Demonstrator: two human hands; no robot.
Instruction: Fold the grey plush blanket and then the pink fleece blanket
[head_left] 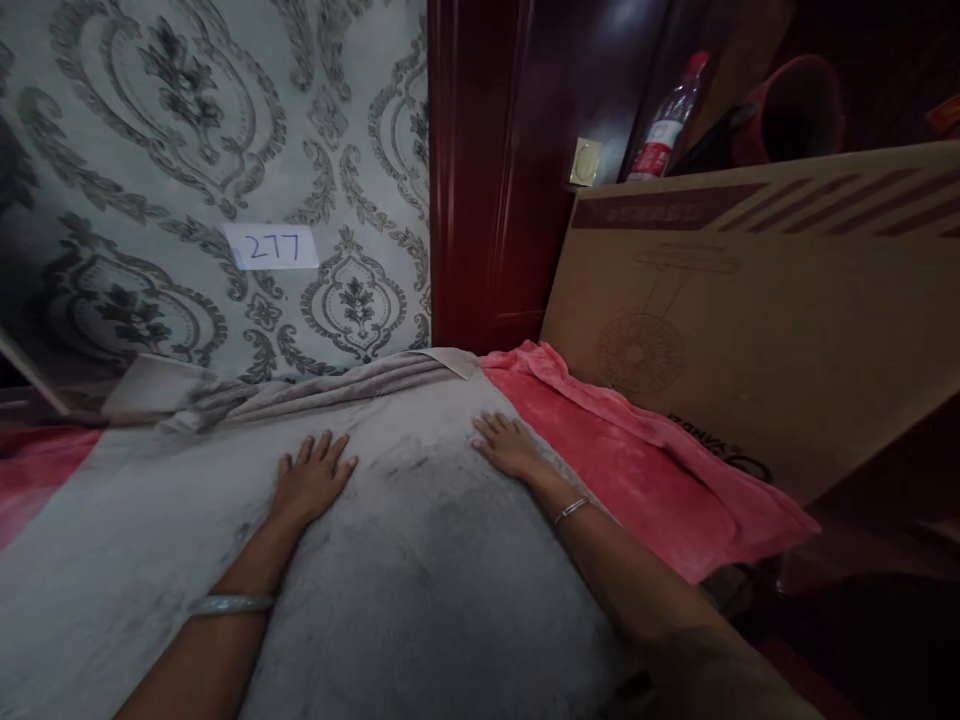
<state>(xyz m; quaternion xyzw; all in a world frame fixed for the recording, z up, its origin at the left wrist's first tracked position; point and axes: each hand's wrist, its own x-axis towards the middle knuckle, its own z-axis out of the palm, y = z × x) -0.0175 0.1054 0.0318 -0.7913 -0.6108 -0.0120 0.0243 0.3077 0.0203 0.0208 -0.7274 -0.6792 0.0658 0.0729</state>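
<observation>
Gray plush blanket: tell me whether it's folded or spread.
Mostly spread: the gray plush blanket lies broad and flat beneath the left hand and right hand; gathered folds run along its far edge.

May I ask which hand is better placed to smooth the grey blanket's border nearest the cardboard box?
Probably the right hand: it rests on the grey blanket close to that border; the left hand lies farther away.

The grey blanket (442, 600) is cut off at six o'clock, the cardboard box (810, 310) at three. The palms of the left hand (311, 482) and right hand (511, 448) are hidden against the blanket. Toward one o'clock, the bottle's (681, 100) label (658, 148) is too blurred to be read.
</observation>
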